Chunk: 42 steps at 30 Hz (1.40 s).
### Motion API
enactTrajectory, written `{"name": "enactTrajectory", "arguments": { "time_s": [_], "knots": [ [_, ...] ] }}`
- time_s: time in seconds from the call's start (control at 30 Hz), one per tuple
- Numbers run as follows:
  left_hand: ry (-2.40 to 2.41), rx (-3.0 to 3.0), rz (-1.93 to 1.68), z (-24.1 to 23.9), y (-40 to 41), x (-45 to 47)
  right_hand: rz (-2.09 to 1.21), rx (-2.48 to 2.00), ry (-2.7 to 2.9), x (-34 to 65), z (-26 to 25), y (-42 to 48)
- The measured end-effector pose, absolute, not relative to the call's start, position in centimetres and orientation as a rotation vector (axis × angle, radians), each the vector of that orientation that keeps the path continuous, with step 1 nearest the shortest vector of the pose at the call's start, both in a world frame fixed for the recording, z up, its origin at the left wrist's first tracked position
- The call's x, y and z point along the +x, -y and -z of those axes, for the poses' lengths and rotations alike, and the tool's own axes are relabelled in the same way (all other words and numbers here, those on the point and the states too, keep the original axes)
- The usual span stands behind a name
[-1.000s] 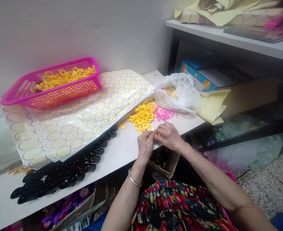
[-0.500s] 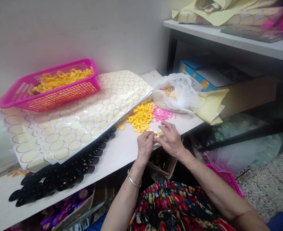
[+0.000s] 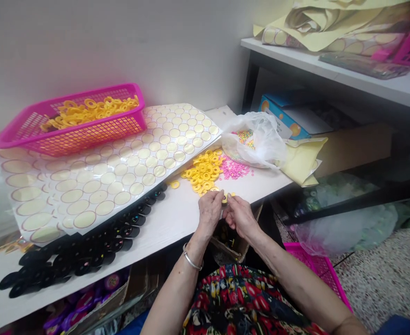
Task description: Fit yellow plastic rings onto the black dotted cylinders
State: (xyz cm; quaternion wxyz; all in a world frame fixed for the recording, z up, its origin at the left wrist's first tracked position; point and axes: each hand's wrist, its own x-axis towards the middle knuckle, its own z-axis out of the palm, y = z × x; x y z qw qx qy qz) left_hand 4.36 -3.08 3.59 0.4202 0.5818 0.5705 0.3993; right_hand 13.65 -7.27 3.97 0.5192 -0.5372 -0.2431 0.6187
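Note:
My left hand (image 3: 210,210) is closed in a pinch on a small yellow piece with a dark centre (image 3: 224,200), just above the table's front edge. Right beside it, my right hand (image 3: 240,215) is closed too, with a bit of yellow (image 3: 232,195) showing at its fingertips; its shape is mostly hidden. Beyond the hands lies a heap of yellow rings (image 3: 205,170). Small pink beads (image 3: 234,168) are scattered against the heap's right side. One loose yellow ring (image 3: 175,184) lies to the left.
A pink basket (image 3: 93,139) of yellow rings stands on sheets of round stickers (image 3: 121,172). Black pieces (image 3: 82,256) lie in rows at the front left. A plastic bag (image 3: 261,144) with coloured beads sits at the back. Below the edge is a cardboard box (image 3: 238,255).
My right hand's fingers, spread half a second ago, have closed together near the left fingertips. My left hand keeps its pinch on the small yellow piece. The view has shifted slightly.

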Motion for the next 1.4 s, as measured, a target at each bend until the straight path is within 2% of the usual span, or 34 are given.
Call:
{"name": "enactTrajectory", "arguments": {
  "time_s": [0.43,1.0,1.4],
  "knots": [
    [-1.344,0.938,-1.141,-3.0,3.6,5.4,-1.529,-1.266,0.447,12.7,-3.8,6.9],
    [-1.289,0.713,-0.977,-3.9,3.9,5.9,-1.466,-1.389,0.445,12.4,-4.5,6.1],
    [-1.319,0.831,-1.040,-2.7,4.0,5.2,-1.475,-1.350,0.445,11.9,-4.0,6.8]
  ]
}}
